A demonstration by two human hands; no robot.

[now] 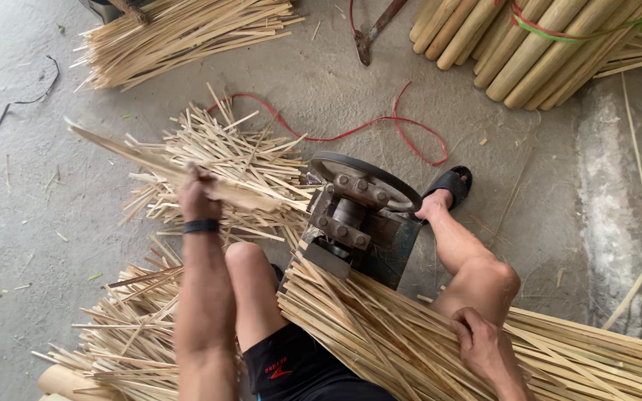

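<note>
Bamboo strips, pale and flat, fill our view. Our left hand (196, 194) clamps a long thin strip (150, 160) beside the dark iron splitting machine (357, 215). Our right hand (484, 345) lies with fingers spread on the strip bundle (380, 334).

Pale, dry split-bamboo strips (159, 165) with a matt, fibrous surface are being gripped by the left hand (196, 194). A stack of similar matt strips (380, 334) is being pressed by the right hand (484, 345). Dull grey metal, worn and greasy, is being shown by the bolted machine (354, 215). Smooth tan poles (514, 44) are being bound by glossy red and green plastic string (551, 31). The concrete floor (31, 223) is being seen as rough and dusty.
</note>
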